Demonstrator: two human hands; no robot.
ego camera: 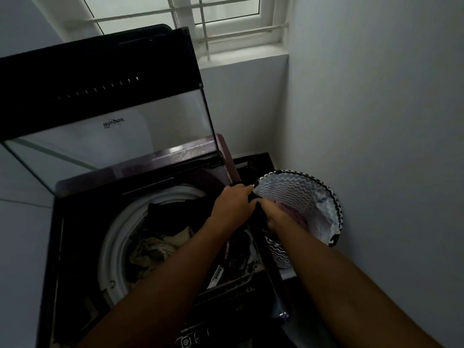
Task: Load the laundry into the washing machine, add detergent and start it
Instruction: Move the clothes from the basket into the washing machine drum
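A dark garment [254, 197] is gripped by both the left hand [232, 204] and right hand [272, 217] at the hamper [326, 194] rim, the washer drum [118, 234] lying to their left.

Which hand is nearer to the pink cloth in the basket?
Right. The right hand touches the pink cloth inside the basket; the left hand is over the machine's edge.

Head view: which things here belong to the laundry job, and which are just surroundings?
Job:
washing machine, lid up
clothes in the drum
dark garment, gripped by left hand and right hand
zigzag laundry basket

Surroundings:
window
wall
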